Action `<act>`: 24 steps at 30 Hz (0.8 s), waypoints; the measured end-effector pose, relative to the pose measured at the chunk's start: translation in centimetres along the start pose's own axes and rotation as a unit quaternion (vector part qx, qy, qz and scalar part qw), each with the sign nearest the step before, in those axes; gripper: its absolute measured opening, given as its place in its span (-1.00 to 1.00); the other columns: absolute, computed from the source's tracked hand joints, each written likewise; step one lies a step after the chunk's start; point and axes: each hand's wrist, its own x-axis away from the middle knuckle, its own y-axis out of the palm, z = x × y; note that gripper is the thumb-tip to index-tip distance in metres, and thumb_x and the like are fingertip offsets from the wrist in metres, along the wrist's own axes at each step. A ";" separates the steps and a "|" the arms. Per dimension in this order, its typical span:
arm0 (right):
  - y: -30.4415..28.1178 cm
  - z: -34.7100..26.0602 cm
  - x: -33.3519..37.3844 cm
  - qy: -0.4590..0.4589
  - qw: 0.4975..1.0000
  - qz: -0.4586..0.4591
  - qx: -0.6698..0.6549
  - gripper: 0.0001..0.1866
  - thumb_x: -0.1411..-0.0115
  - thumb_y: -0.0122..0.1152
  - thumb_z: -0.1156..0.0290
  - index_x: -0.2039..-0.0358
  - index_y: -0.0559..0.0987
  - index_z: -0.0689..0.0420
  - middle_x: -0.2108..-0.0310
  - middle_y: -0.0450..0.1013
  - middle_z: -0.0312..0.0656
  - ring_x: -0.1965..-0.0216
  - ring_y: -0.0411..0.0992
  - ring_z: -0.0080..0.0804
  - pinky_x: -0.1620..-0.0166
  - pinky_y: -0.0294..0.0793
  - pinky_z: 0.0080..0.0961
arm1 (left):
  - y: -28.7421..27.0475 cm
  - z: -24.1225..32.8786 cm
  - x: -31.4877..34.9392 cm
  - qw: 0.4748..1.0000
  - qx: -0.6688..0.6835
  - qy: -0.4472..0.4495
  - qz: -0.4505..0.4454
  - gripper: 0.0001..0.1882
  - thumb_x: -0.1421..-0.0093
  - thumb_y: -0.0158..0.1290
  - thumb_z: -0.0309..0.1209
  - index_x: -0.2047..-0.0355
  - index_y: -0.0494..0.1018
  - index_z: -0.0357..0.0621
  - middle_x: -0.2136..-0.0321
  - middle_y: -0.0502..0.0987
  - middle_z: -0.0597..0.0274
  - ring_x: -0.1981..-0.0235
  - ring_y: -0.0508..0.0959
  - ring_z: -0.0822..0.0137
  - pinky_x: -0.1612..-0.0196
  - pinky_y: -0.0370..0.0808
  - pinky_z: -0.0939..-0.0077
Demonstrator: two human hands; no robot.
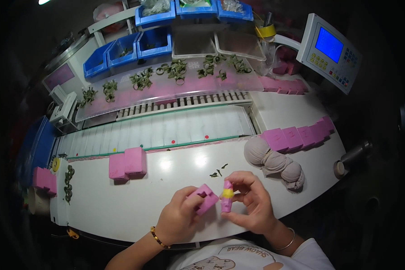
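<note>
Over the near part of the white tabletop point(94, 202), my left hand point(177, 220) is closed around a pink mold block point(208, 203) that has a dark hollow in its face. My left fingers partly cover the hollow. Close beside it, my right hand point(258, 209) pinches a smaller pink mold piece point(227, 204) with a yellow band around its middle. The piece stands roughly upright between thumb and fingertips, and a narrow gap separates it from the block. Several dark green scraps point(218, 172) lie on the table just beyond my hands.
Pink blocks point(128, 163) sit left of centre; a row of more point(297, 137) stands right, behind a knotted grey cloth bundle point(274, 163). Green ring-shaped pieces point(141, 78) lie on a clear sheet beyond the conveyor point(162, 128). Blue bins point(154, 42) and a control panel point(329, 51) stand farther back.
</note>
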 end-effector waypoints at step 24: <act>4.7 2.2 0.7 -0.263 0.916 0.093 0.288 -0.27 0.08 0.52 0.35 -0.05 0.31 0.22 0.02 0.23 0.03 0.15 0.37 -0.26 0.18 0.49 -0.46 | -0.8 2.2 -0.7 0.989 0.042 -0.051 -0.132 -0.38 0.06 0.25 -0.48 -0.08 0.42 -0.13 0.16 0.43 -0.01 0.28 0.58 -0.01 0.26 0.58 0.26</act>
